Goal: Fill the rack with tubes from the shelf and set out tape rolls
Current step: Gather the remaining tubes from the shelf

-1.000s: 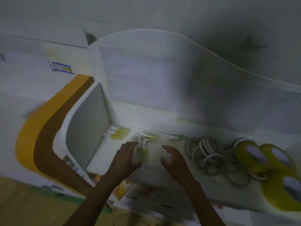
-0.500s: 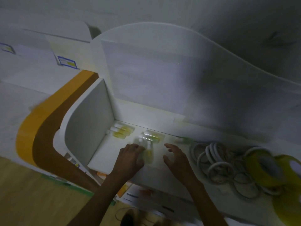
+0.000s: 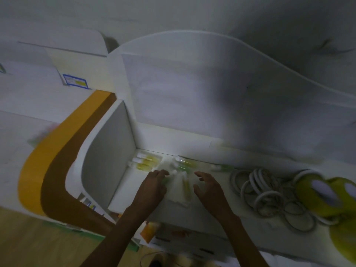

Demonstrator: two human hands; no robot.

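Several clear tubes with yellow-green liquid lie on the white shelf point(image 3: 123, 193): a group point(image 3: 146, 161) in the back left corner, another point(image 3: 183, 163) behind my hands, one point(image 3: 221, 167) further right, and two point(image 3: 184, 186) between my hands. My left hand point(image 3: 153, 189) reaches in with its fingers curled down over a greenish tube point(image 3: 166, 180) at its fingertips; blur hides the grip's detail. My right hand point(image 3: 209, 186) hovers beside the middle tubes with fingers spread and holds nothing. White tape rolls point(image 3: 260, 191) and thick yellow-green tape rolls point(image 3: 317, 191) lie to the right.
The shelf's grey side panel point(image 3: 109, 160) stands at the left and its white back wall point(image 3: 192, 105) rises behind. An orange and brown curved band point(image 3: 57, 170) runs at the left. A lower surface with papers point(image 3: 173, 241) shows under the shelf's front edge.
The view has tilted and shifted left, so the tape rolls sit further right. My left hand's fingers have curled down at the tubes; my right hand stays spread beside them.
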